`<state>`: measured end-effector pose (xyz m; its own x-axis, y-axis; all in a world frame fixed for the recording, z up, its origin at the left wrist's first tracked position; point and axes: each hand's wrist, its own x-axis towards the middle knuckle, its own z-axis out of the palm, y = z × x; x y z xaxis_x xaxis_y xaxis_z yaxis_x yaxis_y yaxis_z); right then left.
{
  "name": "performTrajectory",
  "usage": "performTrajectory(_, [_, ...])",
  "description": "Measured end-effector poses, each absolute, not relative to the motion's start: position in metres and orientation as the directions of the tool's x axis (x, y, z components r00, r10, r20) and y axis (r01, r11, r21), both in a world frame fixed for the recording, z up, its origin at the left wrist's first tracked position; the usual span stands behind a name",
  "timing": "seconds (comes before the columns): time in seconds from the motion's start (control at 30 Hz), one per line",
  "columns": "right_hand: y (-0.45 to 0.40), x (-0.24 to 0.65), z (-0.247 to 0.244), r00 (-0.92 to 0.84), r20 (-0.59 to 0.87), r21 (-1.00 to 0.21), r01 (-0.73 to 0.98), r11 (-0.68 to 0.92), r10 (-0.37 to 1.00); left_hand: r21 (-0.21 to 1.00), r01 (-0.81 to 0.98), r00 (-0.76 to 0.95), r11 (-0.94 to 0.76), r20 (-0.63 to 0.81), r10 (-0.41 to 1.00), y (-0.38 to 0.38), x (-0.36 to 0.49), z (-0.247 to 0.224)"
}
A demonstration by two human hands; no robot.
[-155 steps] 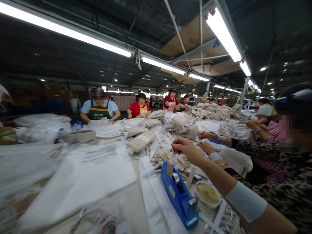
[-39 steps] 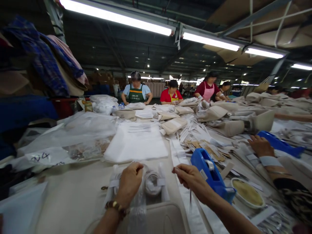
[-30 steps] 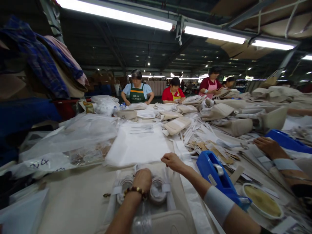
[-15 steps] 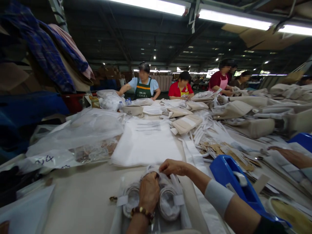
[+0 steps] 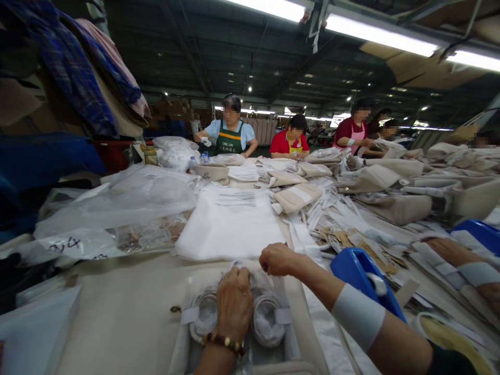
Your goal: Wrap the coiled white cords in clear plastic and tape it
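Two round, pale, strap-like coils (image 5: 269, 319): lie side by side at near side of beige worktable (image 5: 121, 317); white paper-like tabs (image 5: 283, 316) on outer edges.
Left hand (image 5: 234, 302): between coils, fingers bent; cannot tell grip.
Right hand (image 5: 278, 259): closed, fingers curled, just beyond coils; contents not visible.
Coil progress: apparently done, rolling and tabbing; possibly left, settling loose clear plastic (image 5: 255, 270); otherwise cannot tell.
Around: blue plastic tape dispenser (image 5: 363, 281) to right, white sheet stack (image 5: 230, 224) beyond.

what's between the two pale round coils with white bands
In the head view, the person's bare left hand, wearing a brown beaded bracelet, shows between the left coil and the right coil; what lies beneath it is hidden.
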<state>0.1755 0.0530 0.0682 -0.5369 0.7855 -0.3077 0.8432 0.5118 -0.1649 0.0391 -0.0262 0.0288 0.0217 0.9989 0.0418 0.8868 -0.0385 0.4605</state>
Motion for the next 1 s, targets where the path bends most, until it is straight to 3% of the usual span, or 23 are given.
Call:
performTrajectory(0.17, [0.049, 0.173, 0.077, -0.528, -0.293, 0.053, 0.823, 0.565, 0.797, 0.632, 0.775, 0.006, -0.028, 0.037, 0.999, -0.023, 0.033, 0.031])
performTrajectory(0.3, [0.048, 0.177, 0.09, -0.525, -0.311, 0.097, 0.812, 0.576, 0.792, 0.746, 0.665, 0.002, -0.033, 0.043, 0.999, -0.02, 0.029, 0.03])
performTrajectory(0.47, [0.034, 0.171, 0.111, -0.533, -0.261, 0.154, 0.8, 0.58, 0.805, 0.799, 0.601, -0.039, -0.019, 0.053, 0.998, -0.021, 0.027, 0.032])
performTrajectory(0.8, [0.026, 0.165, 0.1, -0.561, -0.165, 0.172, 0.793, 0.584, 0.811, 0.817, 0.576, -0.082, -0.015, 0.076, 0.994, -0.019, 0.015, 0.036])
performTrajectory(1.0, [0.012, 0.159, 0.101, -0.701, -0.137, 0.109, 0.692, 0.714, 0.7, 0.853, 0.521, -0.086, -0.034, 0.092, 0.992, -0.018, 0.01, 0.033])
